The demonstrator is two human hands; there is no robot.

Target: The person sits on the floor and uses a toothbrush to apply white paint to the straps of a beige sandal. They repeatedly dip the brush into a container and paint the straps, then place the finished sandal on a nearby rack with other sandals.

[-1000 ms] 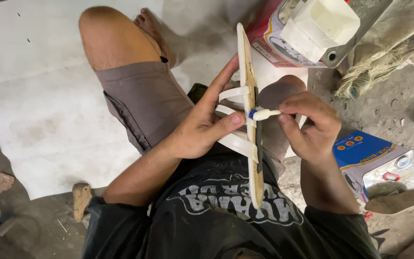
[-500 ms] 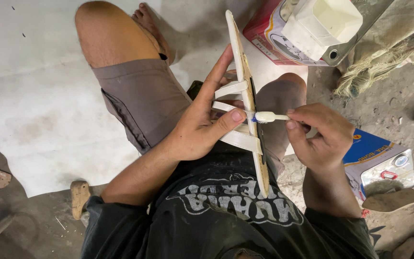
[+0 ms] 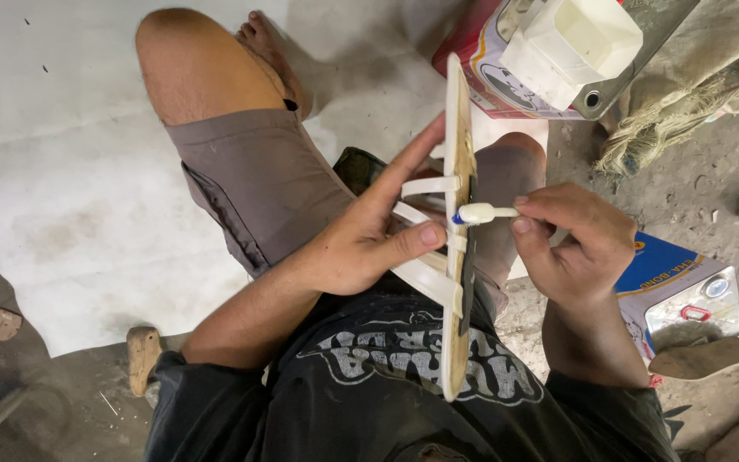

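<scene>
Concrete floor (image 3: 712, 171), dusty; white sheet (image 3: 70, 171) spread under the seated person's legs. Sandal (image 3: 455, 231) stood on edge over the lap, sole edge toward the camera, white straps to the left. Left hand (image 3: 361, 244) gripped the sandal, fingers through the straps, thumb pressed on a strap. Right hand (image 3: 575, 244) clenched around a small white tube (image 3: 482, 213), its blue tip touching the sole edge by the straps. Blue box (image 3: 669, 274) lay near the right arm; white plastic container (image 3: 575, 43) sat beyond the knee.
</scene>
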